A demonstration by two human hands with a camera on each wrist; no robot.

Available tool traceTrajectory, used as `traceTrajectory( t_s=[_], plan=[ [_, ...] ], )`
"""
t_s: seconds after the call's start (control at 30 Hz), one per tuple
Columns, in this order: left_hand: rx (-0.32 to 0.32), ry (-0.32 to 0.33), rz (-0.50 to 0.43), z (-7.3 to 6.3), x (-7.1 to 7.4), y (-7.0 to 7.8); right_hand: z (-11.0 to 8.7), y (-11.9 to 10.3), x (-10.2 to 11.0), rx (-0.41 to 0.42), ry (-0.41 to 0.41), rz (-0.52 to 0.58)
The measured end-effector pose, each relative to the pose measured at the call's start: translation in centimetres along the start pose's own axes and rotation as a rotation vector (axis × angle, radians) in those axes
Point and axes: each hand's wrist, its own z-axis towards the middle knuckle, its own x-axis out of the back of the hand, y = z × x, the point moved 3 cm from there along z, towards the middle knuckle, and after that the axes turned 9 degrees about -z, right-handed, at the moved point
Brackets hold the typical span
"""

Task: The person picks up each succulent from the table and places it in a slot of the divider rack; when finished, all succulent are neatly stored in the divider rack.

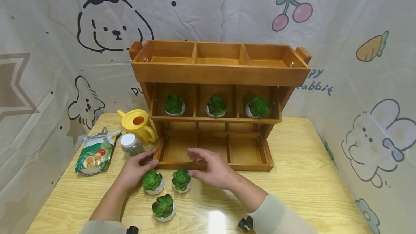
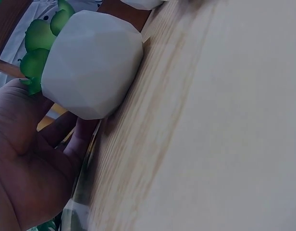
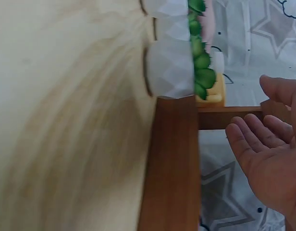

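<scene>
Left hand [image 1: 135, 169] at the left end of the bottom tray [image 1: 250, 168], thumb and fingers parted in a loose curve, no pot pinched between them; contact with the wood impossible to tell. Right hand [image 1: 214, 170] across the front edge of that same tray in the head view, fingers nearly straight, thumb held away, nothing in the grasp.

On the table [image 1: 299, 147], in front of the wooden shelf [image 1: 221, 74]: left plant [image 1: 152, 180] just beside the left hand, right plant [image 1: 182, 180] just beside the right thumb tip, touching or apart unclear, and front plant [image 1: 163, 206] nearer the person. On the middle tier, three more plants [image 1: 217, 105], one to a compartment. Off to the left, yellow watering can [image 1: 136, 131], jar [image 1: 131, 146] and snack bag [image 1: 97, 152].

Likeliest trouble, by judgement: a tipped pot, from a leftward swing of the right thumb or a backward sweep of the left wrist. Possible too: a pot knocked on the tray's raised front lip if lifted too low, or a shelf pushed askew by pressure from the left fingers.

All three table plants upright on white pots, leaves upward, axis vertical; squat and round, so without any marked long axis. Shelf lengthwise from left to right, front toward the person.
</scene>
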Motion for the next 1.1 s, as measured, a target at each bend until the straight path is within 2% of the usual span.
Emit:
traceTrajectory(
  t_s=[0.23,0.57,1.1],
  plan=[
    [-0.007,-0.006,0.005,0.0,0.0,0.0,-0.5,0.9,-0.9,-0.06,-0.033,0.042],
    [-0.004,-0.007,-0.004,0.0,0.0,-0.1,-1.0,1.7,-2.1,-0.09,-0.11,0.053],
    [-0.003,-0.023,0.004,0.1,0.1,0.0,-0.7,2.9,-3.4,-0.114,-0.201,-0.096]
  ],
)
